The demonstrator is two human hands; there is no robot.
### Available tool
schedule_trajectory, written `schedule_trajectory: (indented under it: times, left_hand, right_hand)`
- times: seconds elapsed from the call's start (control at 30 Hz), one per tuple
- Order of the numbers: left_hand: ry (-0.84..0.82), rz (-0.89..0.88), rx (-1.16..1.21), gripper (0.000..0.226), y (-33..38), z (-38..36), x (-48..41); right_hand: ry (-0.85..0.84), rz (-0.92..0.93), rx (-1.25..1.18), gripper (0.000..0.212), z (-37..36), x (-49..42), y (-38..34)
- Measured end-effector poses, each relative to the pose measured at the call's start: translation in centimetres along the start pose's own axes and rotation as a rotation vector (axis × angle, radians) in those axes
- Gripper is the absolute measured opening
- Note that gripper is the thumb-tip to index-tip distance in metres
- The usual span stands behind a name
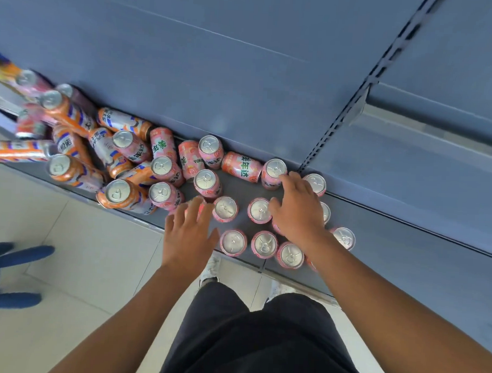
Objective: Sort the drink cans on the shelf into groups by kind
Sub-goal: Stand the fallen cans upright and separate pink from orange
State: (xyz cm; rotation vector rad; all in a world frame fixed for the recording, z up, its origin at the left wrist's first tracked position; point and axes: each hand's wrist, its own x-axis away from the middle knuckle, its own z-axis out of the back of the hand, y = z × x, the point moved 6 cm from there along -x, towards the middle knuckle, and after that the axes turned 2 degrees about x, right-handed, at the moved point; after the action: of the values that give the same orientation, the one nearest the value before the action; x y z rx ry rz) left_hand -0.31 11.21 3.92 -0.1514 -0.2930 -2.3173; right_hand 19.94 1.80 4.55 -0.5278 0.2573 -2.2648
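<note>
Several pink cans stand upright in rows on the grey shelf (378, 237); one of them is a pink can (233, 241) at the front. Other pink cans lie on their sides further back, such as one pink can (241, 166). A jumbled pile of orange cans (73, 116) fills the shelf's left end. My left hand (187, 234) hovers with spread fingers over a pink can (200, 208) at the shelf's front edge. My right hand (297, 208) rests on top of the upright pink cans, fingers loosely bent, covering one or two of them.
The shelf's blue back panel (244, 73) rises behind the cans, with a slotted upright (341, 117) on the right. A blue object (7, 274) lies on the tiled floor at the left. My legs and shoes stand close to the shelf edge.
</note>
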Motion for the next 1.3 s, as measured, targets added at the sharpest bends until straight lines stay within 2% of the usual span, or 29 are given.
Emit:
schedule_trajectory:
  times: [0.17, 0.37, 0.5, 0.7, 0.83, 0.93, 1.07, 1.3]
  left_hand:
    - [-0.129, 0.018, -0.096, 0.057, -5.6, -2.0, 0.0]
    - [-0.31, -0.127, -0.22, 0.067, -9.4, -4.1, -1.2]
    - [-0.382, -0.146, -0.19, 0.071, -10.3, -5.6, -2.0]
    - [-0.462, -0.122, -0.106, 0.082, -9.8, -8.3, -2.7]
    - [-0.431, -0.072, -0.077, 0.084, -9.8, -9.1, -2.9]
    - [-0.378, -0.107, -0.093, 0.084, -9.4, -9.4, -3.0]
    - [-0.32, -0.106, -0.116, 0.088, -9.6, -9.8, -3.4]
    - [-0.427, -0.07, -0.085, 0.103, -10.2, -10.7, -3.0]
  right_hand:
    - [-0.044, -0.037, 0.015, 0.053, -1.8, -2.0, -4.2]
    - [-0.112, -0.125, -0.049, 0.059, -4.4, -4.6, -8.0]
    - [-0.12, -0.163, -0.063, 0.051, -6.0, -7.0, -7.9]
    - [-0.243, -0.111, 0.044, 0.061, -9.3, -11.2, -7.8]
    - [-0.241, -0.116, 0.076, 0.06, -10.6, -13.2, -7.5]
    - [-0.192, -0.102, 0.194, 0.064, -10.7, -13.6, -7.5]
    - [-0.231, -0.082, 0.288, 0.064, -11.8, -13.3, -7.6]
    - [-0.315, -0.147, 0.083, 0.065, -13.1, -13.6, -6.3]
